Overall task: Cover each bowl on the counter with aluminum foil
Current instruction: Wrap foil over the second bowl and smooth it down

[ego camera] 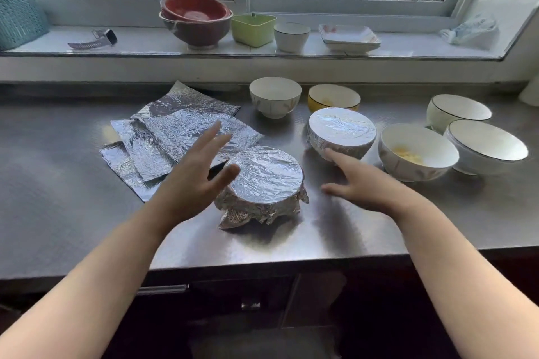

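Note:
A foil-wrapped bowl point(264, 183) sits at the middle of the steel counter point(73, 198). My left hand point(194, 175) hovers open just left of it, fingers spread over the loose foil sheets point(175, 137). My right hand point(360, 181) is open to its right, fingertips reaching the base of a second foil-covered bowl point(341, 131). Uncovered bowls stand around: a white bowl point(275, 96), a yellow bowl point(334, 97), a white bowl with yellow food point(417, 151), and two black-rimmed white bowls point(458, 111) point(487, 146).
The windowsill holds stacked red bowls point(195, 19), a green container point(253, 29), a white cup point(291, 36), square plates point(349, 37), a watch point(93, 39), a teal basket point(20, 17) and a plastic bag point(471, 30). Dark cabinet fronts lie below the counter edge.

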